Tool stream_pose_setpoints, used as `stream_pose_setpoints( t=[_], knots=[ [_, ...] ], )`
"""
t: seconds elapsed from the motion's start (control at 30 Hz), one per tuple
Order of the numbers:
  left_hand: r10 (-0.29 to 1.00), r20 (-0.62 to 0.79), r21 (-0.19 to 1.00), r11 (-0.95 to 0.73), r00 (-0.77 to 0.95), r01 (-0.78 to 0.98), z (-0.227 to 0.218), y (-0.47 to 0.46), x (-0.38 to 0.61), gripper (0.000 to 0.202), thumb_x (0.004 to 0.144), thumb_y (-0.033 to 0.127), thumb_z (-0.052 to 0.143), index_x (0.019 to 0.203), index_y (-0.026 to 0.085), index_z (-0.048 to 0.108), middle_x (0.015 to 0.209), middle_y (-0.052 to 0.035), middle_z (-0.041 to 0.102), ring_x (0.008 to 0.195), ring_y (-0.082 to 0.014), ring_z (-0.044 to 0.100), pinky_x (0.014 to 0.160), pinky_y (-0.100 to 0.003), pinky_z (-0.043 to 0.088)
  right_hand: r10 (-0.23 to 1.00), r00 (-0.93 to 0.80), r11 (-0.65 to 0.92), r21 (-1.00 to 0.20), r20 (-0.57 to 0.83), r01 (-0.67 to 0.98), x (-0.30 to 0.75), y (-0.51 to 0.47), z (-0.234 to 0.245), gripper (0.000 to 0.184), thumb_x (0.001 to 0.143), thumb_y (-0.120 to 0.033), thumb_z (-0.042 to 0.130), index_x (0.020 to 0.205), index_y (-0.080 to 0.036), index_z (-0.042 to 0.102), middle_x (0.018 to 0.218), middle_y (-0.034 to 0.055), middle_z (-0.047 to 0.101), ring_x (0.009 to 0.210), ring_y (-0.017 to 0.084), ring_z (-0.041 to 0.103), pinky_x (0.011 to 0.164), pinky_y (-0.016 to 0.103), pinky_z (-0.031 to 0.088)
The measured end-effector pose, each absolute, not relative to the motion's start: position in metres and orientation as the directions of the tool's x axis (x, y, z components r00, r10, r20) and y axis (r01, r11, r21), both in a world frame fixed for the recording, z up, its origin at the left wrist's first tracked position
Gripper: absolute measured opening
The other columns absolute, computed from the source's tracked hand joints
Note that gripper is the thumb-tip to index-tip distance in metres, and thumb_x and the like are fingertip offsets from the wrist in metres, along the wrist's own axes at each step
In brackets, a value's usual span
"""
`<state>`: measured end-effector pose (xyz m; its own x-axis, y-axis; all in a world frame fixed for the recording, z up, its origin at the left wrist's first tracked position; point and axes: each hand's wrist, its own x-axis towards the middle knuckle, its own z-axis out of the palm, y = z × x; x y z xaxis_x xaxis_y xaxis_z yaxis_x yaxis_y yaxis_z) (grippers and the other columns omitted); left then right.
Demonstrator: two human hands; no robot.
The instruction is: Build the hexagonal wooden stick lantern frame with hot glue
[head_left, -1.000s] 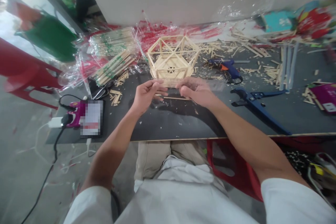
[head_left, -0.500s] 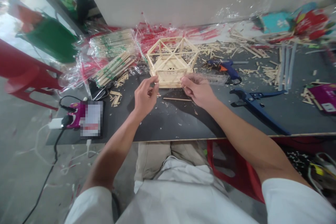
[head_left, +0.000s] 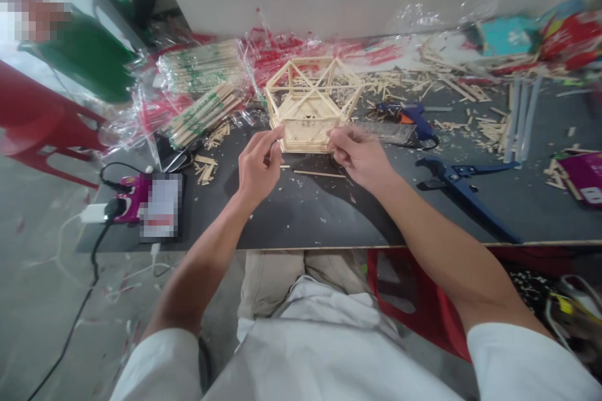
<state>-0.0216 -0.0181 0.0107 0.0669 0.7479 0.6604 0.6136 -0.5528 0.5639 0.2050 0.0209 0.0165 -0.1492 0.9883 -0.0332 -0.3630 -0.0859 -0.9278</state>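
Observation:
A frame of pale bamboo sticks (head_left: 308, 143), six-sided with crossed braces, stands on the dark table in front of me. At its near left corner my left hand (head_left: 259, 160) has thumb and index finger closed on the edge. My right hand (head_left: 360, 153) pinches the near right corner, its fingers curled. Any small piece inside either pinch is hidden. One loose stick (head_left: 320, 173) lies on the table just below the frame, between my hands.
To the right are a blue glue gun (head_left: 416, 120), a blue cutter (head_left: 465, 194) and clear glue sticks (head_left: 522, 119). Bundled sticks in plastic (head_left: 204, 109) lie at left, above a phone (head_left: 161, 208) and power bank (head_left: 128, 199). Stick offcuts (head_left: 491, 131) are scattered around.
My view has shifted slightly, so the table things appear a little moved. My left fingers look straighter at the frame's corner. The right hand stays at its corner.

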Motion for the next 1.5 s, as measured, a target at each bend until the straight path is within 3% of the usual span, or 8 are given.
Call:
stream_pose_setpoints(
  t=[0.5, 0.9, 1.17, 1.5],
  knots=[
    [0.743, 0.665, 0.536, -0.546, 0.078, 0.644, 0.0119, -0.0187, -0.0212, 0.037, 0.112, 0.038, 0.046, 0.136, 0.024, 0.070, 0.120, -0.0095, 0.075, 0.070, -0.0085, 0.066, 0.057, -0.020, 0.052, 0.986, -0.154, -0.108, -0.927, -0.055, -0.358, 0.2046, 0.0252, 0.0156, 0.057, 0.047, -0.060, 0.101, 0.065, -0.019, 0.065, 0.060, -0.0049, 0.060, 0.045, 0.002, 0.040, 0.039, 0.017, 0.025],
    [0.737, 0.670, 0.500, -0.540, 0.093, 0.678, 0.0118, -0.0184, -0.0222, 0.038, 0.112, 0.040, 0.044, 0.138, 0.026, 0.068, 0.119, -0.0095, 0.072, 0.066, -0.0082, 0.064, 0.057, -0.022, 0.052, 0.990, -0.140, -0.047, -0.946, -0.001, -0.322, 0.2015, 0.0231, 0.0151, 0.062, 0.052, -0.067, 0.097, 0.063, -0.020, 0.059, 0.057, -0.0058, 0.056, 0.045, 0.002, 0.038, 0.039, 0.019, 0.026],
    [0.765, 0.636, 0.534, -0.527, 0.097, 0.661, 0.0136, -0.0216, -0.0217, 0.039, 0.111, 0.046, 0.044, 0.141, 0.031, 0.064, 0.145, -0.0105, 0.064, 0.084, -0.0145, 0.074, 0.058, -0.022, 0.055, 0.994, -0.110, -0.059, -0.937, -0.022, -0.346, 0.1994, 0.0229, 0.0153, 0.061, 0.048, -0.065, 0.099, 0.061, -0.020, 0.059, 0.056, -0.0060, 0.056, 0.044, 0.002, 0.037, 0.038, 0.019, 0.024],
    [0.792, 0.603, 0.553, -0.503, 0.098, 0.664, 0.0163, -0.0224, -0.0205, 0.045, 0.110, 0.055, 0.043, 0.142, 0.030, 0.063, 0.147, -0.0135, 0.063, 0.072, -0.0120, 0.071, 0.054, -0.023, 0.052, 0.994, -0.106, -0.048, -0.952, -0.016, -0.301, 0.2001, 0.0236, 0.0149, 0.058, 0.058, -0.064, 0.097, 0.063, -0.020, 0.058, 0.058, -0.0061, 0.054, 0.045, 0.003, 0.038, 0.038, 0.020, 0.025]
  ],
)
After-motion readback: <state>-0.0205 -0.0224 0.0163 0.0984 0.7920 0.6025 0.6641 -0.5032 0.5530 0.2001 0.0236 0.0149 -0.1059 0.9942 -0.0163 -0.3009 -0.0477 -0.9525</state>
